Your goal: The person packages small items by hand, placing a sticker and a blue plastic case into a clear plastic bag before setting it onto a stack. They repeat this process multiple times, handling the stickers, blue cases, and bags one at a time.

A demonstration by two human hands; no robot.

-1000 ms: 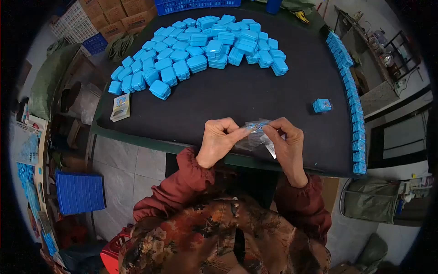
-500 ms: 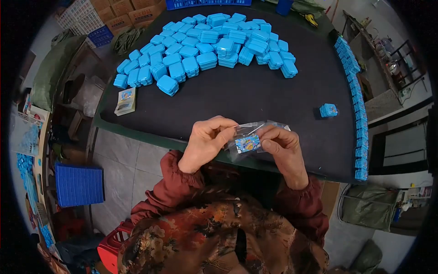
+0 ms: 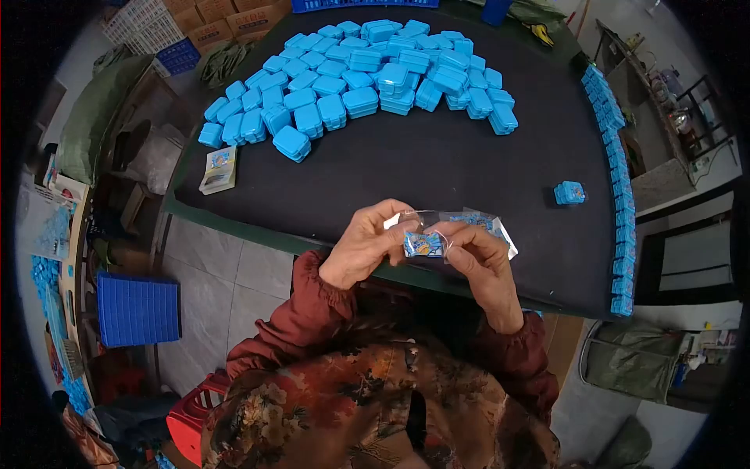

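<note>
Over the near edge of the black table, a small blue-and-yellow printed piece point(image 3: 423, 245) shows between my two hands, in or under clear plastic film. My left hand point(image 3: 364, 244) pinches its left side between thumb and fingers, with a bit of white showing at the fingertips. On the other side, my right hand point(image 3: 486, 264) has thumb and fingers closed at the right edge. Beyond the right fingers sticks out a clear plastic wrapper point(image 3: 506, 238) with a white edge and blue print, partly hidden by that hand.
Stacked plain blue boxes point(image 3: 361, 102) fill the far part of the table point(image 3: 375, 168). A stack of printed cards point(image 3: 219, 170) lies at the left. On the right stands a printed blue box point(image 3: 569, 193), and a row of similar boxes point(image 3: 625, 227) lines the edge.
My hands have drawn closer around the printed piece. The plastic wrapper with its white edge now shows more, spread out to the right behind my right fingers. The view has shifted slightly.
</note>
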